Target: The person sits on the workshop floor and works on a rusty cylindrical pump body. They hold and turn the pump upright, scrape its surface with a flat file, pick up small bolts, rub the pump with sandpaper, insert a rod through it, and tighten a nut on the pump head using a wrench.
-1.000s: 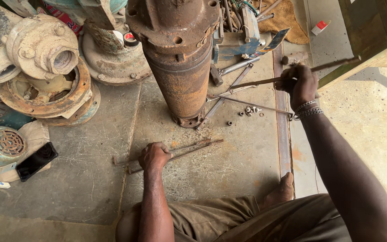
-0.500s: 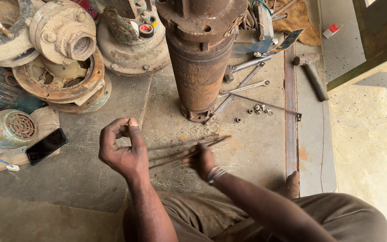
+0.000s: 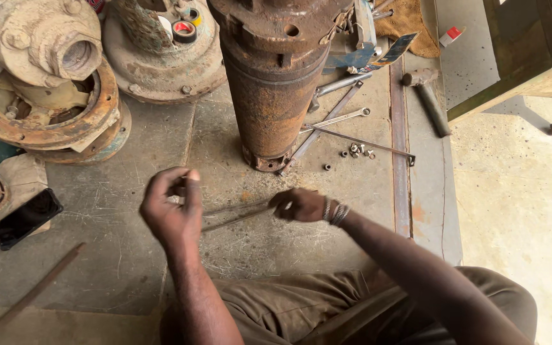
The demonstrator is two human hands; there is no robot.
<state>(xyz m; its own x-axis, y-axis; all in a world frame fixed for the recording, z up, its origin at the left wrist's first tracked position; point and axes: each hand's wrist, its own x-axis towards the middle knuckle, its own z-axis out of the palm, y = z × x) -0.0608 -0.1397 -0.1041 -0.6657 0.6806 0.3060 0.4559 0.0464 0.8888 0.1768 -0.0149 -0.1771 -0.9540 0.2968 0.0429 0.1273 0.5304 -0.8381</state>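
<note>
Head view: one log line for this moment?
left hand: raised, fingers pinched, contents unclear | right hand: on thin metal rods on floor | rusty pump cylinder upright behind | loose nuts nearby

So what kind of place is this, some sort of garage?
More likely a pump or motor repair workshop. A tall rusty cylinder stands on the concrete floor, worn pump housings are stacked beside it, and spanners and loose nuts lie around.

Rusty pump body [image 3: 275, 83] cut off by top edge; rod ends hidden under right hand [image 3: 298, 204]
</note>
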